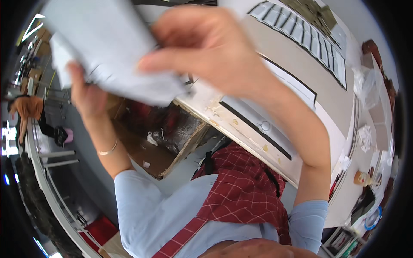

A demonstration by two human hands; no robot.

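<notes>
Both my hands are raised at the upper left around a pale grey-white sheet (pixel 116 38), blurred by motion. It has a dark edge along its right side; whether it is paper or cloth I cannot tell. My left hand (pixel 90 96) grips it from below at its left part, the thumb pointing up and the other fingers mostly hidden. At the dark edge, my right hand (pixel 206 51) has its thumb against the sheet and its fingers curled over. Below my right forearm, a white piece with a black strip (pixel 258 133) lies on the table, a ring-shaped metal handle (pixel 263 125) on it.
The pale table (pixel 297 51) has a worn front edge. A row of pale pieces with black bands (pixel 301 36) lies at its far side. Under the table edge stands an open cardboard box (pixel 150 161) with dark plastic inside. Another person (pixel 32 107) is at the far left.
</notes>
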